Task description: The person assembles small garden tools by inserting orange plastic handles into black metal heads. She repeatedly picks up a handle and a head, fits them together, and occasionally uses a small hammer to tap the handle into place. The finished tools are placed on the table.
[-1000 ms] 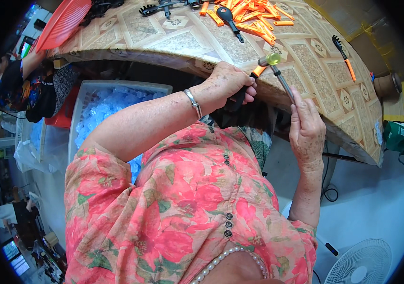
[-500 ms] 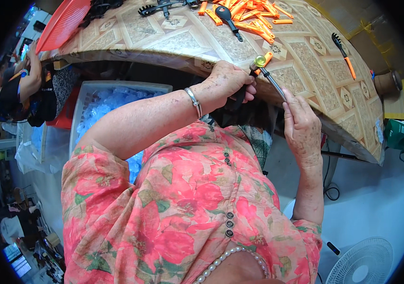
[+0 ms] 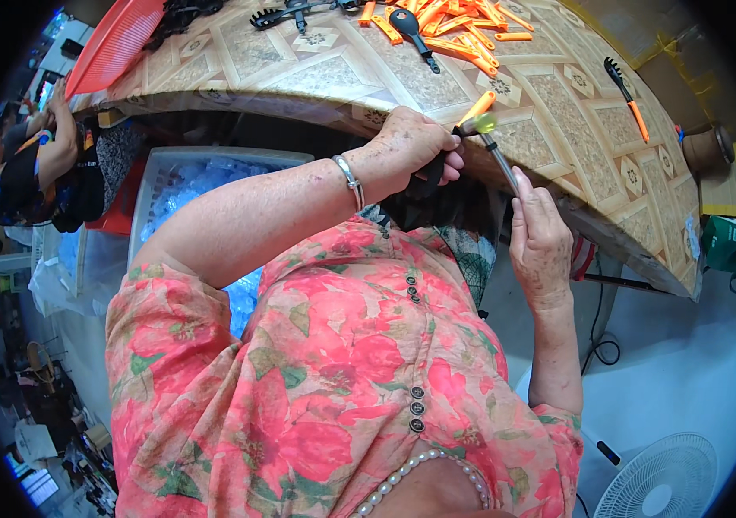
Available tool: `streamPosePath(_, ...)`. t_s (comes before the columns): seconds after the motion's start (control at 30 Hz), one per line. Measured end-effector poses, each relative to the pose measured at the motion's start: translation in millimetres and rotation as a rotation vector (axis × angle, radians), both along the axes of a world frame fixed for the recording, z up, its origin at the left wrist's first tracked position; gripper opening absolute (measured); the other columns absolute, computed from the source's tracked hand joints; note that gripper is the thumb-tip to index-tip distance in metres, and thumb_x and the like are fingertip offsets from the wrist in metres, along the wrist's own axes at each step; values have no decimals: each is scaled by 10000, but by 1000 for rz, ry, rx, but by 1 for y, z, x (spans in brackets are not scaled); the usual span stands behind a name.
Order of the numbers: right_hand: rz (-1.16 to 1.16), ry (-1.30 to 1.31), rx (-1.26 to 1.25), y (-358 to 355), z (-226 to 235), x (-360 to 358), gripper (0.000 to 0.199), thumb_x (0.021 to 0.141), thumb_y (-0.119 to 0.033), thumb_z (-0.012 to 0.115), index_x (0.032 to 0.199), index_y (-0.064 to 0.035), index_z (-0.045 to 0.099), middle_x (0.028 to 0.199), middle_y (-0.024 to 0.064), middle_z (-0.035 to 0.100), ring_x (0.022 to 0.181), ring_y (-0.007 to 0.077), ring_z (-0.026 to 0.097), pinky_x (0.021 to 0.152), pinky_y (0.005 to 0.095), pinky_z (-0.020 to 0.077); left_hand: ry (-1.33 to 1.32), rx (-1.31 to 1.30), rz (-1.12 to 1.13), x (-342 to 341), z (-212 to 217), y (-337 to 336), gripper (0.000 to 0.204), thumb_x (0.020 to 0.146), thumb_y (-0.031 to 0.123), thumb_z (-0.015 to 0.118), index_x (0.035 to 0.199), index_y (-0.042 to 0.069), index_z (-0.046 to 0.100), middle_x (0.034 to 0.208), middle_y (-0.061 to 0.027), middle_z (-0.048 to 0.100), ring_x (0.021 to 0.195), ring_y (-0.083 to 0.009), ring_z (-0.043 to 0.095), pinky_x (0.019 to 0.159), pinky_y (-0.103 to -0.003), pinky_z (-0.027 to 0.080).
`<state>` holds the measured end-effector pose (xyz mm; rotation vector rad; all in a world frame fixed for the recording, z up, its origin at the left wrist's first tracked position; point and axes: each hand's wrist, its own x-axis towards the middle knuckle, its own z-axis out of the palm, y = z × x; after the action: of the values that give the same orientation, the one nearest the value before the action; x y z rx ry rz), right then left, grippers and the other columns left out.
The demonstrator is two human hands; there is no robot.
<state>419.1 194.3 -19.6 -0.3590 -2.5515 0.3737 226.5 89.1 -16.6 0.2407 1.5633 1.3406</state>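
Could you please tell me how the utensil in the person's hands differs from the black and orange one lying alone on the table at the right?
The held utensil is gripped by the left hand and right hand at the table edge; the lone utensil lies untouched, flat. Both have orange handles.

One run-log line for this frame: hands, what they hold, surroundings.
left hand: grips black utensil | right hand: holds thin metal rod | orange handle at table edge | more orange handles on table

This looks like a small assembly workshop: a patterned table (image 3: 558, 112) heaped at twelve o'clock with orange handles (image 3: 463, 26), a crate of plastic bags (image 3: 186, 198) at nine o'clock, a fan (image 3: 666, 479) at five o'clock.
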Motion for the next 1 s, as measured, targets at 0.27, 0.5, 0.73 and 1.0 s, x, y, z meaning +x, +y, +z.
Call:
streamPosePath(0.27, 2, 76, 32, 1, 7, -8, 360, 883, -82, 564, 1242, -90, 549, 918, 114, 585, 744, 304, 618, 634, 399, 508, 15, 7, -1, 0, -2, 2, 155, 879, 115, 572, 921, -21, 632, 739, -79, 640, 623, -154, 636, 585, -281, 550)
streamPosePath(0.5, -28, -40, 84, 2, 18, -14, 327, 890, -116, 553, 1216, -87, 557, 912, 107, 587, 746, 296, 626, 632, 401, 514, 17, 13, 9, 0, 0, 2, 156, 881, 115, 573, 922, -22, 634, 742, -79, 640, 620, -151, 632, 588, -278, 546)
streamPosePath(0.73, 1, 9, -67, 9, 2, -14, 314, 900, -111, 548, 1210, -61, 569, 919, 129, 598, 802, 320, 623, 695, 405, 503, 38, 9, -9, 1, -1, -1, 161, 892, 113, 561, 932, -28, 628, 746, -80, 640, 638, -142, 633, 596, -265, 546)
streamPosePath(1.0, -266, 106, -3, 39, 5, -2, 281, 916, -145, 548, 1189, -99, 600, 948, 118, 614, 837, 299, 626, 721, 385, 499, 249, 179, -94, -1, -9, -10, 179, 906, 147, 590, 930, -25, 632, 717, -34, 621, 616, -88, 600, 569, -216, 508)
